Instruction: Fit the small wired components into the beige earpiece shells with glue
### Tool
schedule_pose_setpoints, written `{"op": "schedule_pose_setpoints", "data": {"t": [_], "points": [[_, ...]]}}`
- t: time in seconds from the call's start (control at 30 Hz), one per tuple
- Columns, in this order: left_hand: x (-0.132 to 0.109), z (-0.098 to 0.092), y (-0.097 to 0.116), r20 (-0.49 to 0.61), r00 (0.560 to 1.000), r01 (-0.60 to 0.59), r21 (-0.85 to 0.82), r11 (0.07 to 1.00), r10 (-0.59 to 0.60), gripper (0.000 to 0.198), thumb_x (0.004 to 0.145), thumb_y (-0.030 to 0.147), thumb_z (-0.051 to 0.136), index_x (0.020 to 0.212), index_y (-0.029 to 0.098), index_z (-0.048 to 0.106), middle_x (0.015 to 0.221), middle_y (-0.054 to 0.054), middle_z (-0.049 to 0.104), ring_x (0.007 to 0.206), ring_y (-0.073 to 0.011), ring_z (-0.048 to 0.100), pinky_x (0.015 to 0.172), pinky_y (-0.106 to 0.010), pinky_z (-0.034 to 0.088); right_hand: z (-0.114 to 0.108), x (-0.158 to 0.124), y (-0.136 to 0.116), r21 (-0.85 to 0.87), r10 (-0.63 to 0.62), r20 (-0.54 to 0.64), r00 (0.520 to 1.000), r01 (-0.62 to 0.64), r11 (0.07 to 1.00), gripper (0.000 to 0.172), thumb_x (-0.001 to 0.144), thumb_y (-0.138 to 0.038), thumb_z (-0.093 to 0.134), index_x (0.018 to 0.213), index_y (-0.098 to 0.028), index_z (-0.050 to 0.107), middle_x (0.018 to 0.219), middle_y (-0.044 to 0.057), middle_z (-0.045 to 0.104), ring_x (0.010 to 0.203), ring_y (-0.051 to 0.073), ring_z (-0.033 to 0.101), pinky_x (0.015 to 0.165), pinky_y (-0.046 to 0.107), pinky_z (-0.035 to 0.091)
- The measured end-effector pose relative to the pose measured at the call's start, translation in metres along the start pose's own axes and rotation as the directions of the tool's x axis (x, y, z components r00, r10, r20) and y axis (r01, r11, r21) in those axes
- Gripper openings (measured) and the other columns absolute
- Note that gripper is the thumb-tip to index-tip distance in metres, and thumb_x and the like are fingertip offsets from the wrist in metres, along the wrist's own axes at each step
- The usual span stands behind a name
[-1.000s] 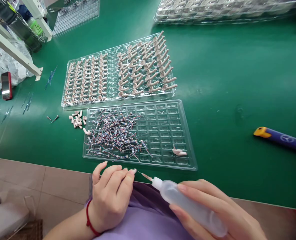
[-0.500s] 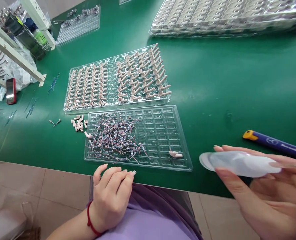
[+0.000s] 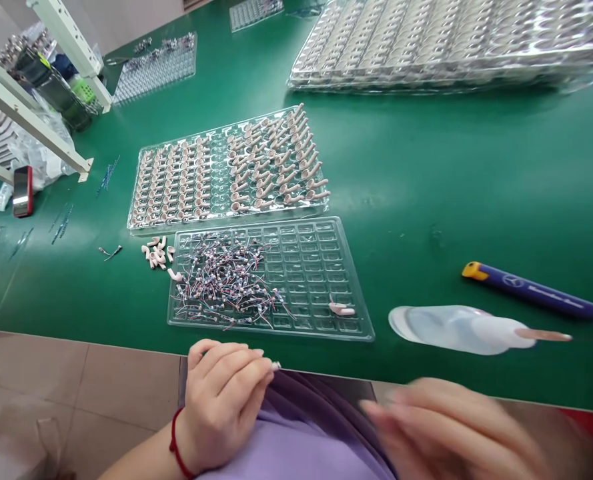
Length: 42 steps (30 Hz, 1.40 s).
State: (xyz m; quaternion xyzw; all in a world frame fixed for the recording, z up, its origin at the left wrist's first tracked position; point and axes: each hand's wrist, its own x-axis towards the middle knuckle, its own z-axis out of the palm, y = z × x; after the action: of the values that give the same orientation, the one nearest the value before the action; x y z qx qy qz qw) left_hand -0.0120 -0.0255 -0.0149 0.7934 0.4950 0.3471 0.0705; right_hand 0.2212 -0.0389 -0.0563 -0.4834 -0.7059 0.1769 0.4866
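My left hand [image 3: 229,400] is closed at the table's front edge, a small whitish part [image 3: 276,366] poking out past its fingertips; the rest of that part is hidden. My right hand [image 3: 456,430], blurred by motion, is below the table edge, its fingers apart and nothing visible in them. Beyond it a translucent squeeze bottle [image 3: 446,328] with a brownish nozzle lies on its side on the green table. In front of my left hand sits a clear tray [image 3: 321,267] with a heap of small wired components [image 3: 231,273] and one pale curved piece [image 3: 341,309].
Behind is a clear tray [image 3: 220,180] with rows of beige pipe-shaped pieces. Loose curved pieces [image 3: 157,255] lie to the left. A purple cutter with a yellow end [image 3: 536,290] lies at right, stacked plastic trays [image 3: 426,50] at the back, a red-edged phone [image 3: 23,192] far left.
My right hand has let go of the squeeze bottle, leaving it on the table, and moved down and left. My left hand still pinches the small part. The view has shifted slightly.
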Motion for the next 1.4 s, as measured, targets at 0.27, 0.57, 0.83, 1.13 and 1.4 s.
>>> {"op": "schedule_pose_setpoints", "data": {"t": [0.27, 0.57, 0.83, 1.13, 1.4], "points": [[-0.012, -0.007, 0.010, 0.581, 0.589, 0.799, -0.524, 0.296, -0.562, 0.016, 0.083, 0.031, 0.069, 0.088, 0.016, 0.073, 0.086, -0.007, 0.077, 0.073, -0.0147, 0.070, 0.067, -0.022, 0.055, 0.045, 0.026, -0.032, 0.136, -0.181, 0.105, 0.978, 0.166, 0.977, 0.008, 0.088, -0.007, 0.060, 0.089, -0.014, 0.063, 0.078, 0.003, 0.063, 0.073, 0.013, 0.056, 0.067, 0.030, 0.045], [-0.023, 0.011, 0.007, 0.751, 0.278, 0.839, -0.494, -0.229, -0.599, 0.036, 0.067, 0.044, 0.081, 0.072, 0.011, 0.070, 0.066, -0.004, 0.070, 0.053, -0.0070, 0.058, 0.053, -0.017, 0.049, 0.047, 0.021, -0.026, 0.081, -0.175, 0.240, 0.955, 0.160, 0.984, 0.015, 0.091, -0.011, 0.054, 0.095, -0.017, 0.068, 0.078, 0.004, 0.067, 0.072, 0.014, 0.059, 0.070, 0.030, 0.042], [-0.033, 0.020, 0.004, 0.763, 0.252, 0.815, -0.499, -0.294, -0.596, 0.033, 0.070, 0.041, 0.080, 0.074, 0.009, 0.071, 0.068, -0.006, 0.071, 0.059, -0.0101, 0.063, 0.056, -0.019, 0.051, 0.051, 0.017, -0.027, 0.045, -0.153, 0.265, 0.952, 0.146, 0.988, 0.017, 0.092, -0.013, 0.052, 0.092, -0.017, 0.069, 0.077, 0.003, 0.068, 0.070, 0.014, 0.057, 0.070, 0.031, 0.037], [-0.024, 0.010, 0.007, 0.717, 0.323, 0.876, -0.474, -0.092, -0.618, 0.027, 0.073, 0.038, 0.076, 0.071, 0.012, 0.071, 0.067, -0.005, 0.071, 0.056, -0.0099, 0.061, 0.058, -0.020, 0.050, 0.045, 0.020, -0.025, 0.115, -0.145, 0.291, 0.946, 0.116, 0.987, 0.018, 0.089, -0.007, 0.053, 0.096, -0.016, 0.066, 0.080, 0.004, 0.066, 0.072, 0.014, 0.059, 0.068, 0.029, 0.042], [-0.010, -0.011, 0.011, 0.280, 0.924, 0.358, -0.385, 0.851, -0.262, 0.014, 0.078, 0.011, 0.069, 0.090, 0.016, 0.074, 0.076, -0.006, 0.072, 0.067, -0.0131, 0.065, 0.064, -0.022, 0.052, 0.026, 0.026, -0.033, 0.256, -0.011, 0.386, 0.922, -0.095, 0.962, 0.015, 0.090, -0.010, 0.053, 0.099, -0.019, 0.061, 0.082, 0.004, 0.062, 0.073, 0.011, 0.062, 0.063, 0.018, 0.053]]}}
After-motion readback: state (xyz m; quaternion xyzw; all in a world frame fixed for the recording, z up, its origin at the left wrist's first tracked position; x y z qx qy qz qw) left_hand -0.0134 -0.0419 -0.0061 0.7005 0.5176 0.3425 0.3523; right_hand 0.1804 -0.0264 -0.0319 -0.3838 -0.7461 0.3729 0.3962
